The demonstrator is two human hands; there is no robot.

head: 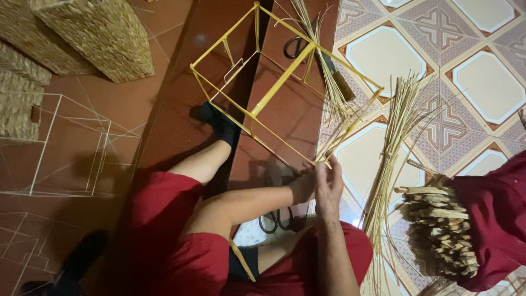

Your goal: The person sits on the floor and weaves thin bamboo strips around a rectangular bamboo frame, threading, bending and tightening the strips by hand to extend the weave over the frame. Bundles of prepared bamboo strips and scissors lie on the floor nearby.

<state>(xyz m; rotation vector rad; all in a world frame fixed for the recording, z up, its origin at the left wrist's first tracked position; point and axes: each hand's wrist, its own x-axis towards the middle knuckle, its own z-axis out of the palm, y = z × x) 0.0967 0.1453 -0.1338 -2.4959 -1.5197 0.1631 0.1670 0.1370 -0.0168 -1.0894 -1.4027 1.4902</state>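
— Where are the hands just now?

— Together, low and a little right of the middle. The right hand (pixel 327 189) is on top, fingers pinched on pale straw strands (pixel 342 137) at the near right corner of the yellow wire frame (pixel 285 82). The left hand (pixel 303 187) sits tucked just behind it, touching that same corner; whether it is truly gripping the wire or only steadying it, I cannot tell.

— And how does the frame lie?

— It is a box of thin yellow rods, its long axis slanting from the near right, at the hands, up and away to the far left. A leg in a dark sock (pixel 219 123) runs beneath it.

— More straw nearby?

— Yes, a loose bundle of straw (pixel 392 159) on the patterned tiles, just right of the hands, so the right one is nearer. Scissors (pixel 276 219) rest near the knees, and woven baskets (pixel 82 38) stand far left.
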